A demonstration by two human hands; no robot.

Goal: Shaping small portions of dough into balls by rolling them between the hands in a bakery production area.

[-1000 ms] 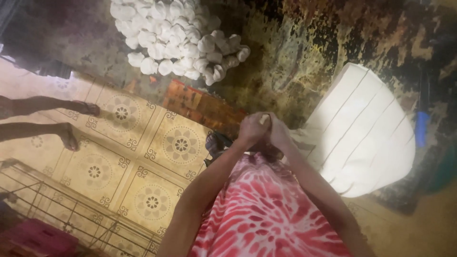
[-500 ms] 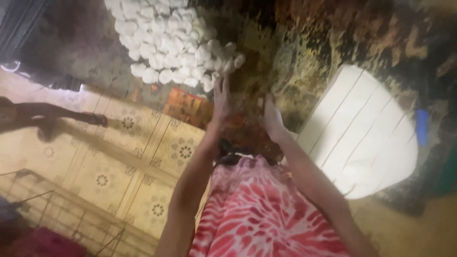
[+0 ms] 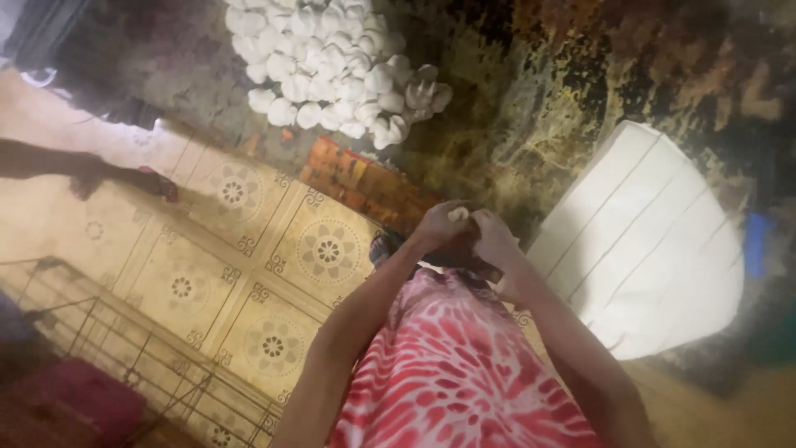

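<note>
Above the red-and-white patterned cloth (image 3: 464, 373), the left hand (image 3: 439, 228) and right hand (image 3: 493, 241) are closed together around one small pale soft lump (image 3: 458, 214), while a big heap of finished white lumps (image 3: 332, 66) already sits on the dark mottled surface (image 3: 539, 91) beyond.

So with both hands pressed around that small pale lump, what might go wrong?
The pale lump sits pinched between the left hand and right hand, high above the patterned floor covering, so it could slip and fall. It might also land off the heap of white lumps, which lies well apart. The picture is blurred, so how firm the grip is cannot be told.
</note>
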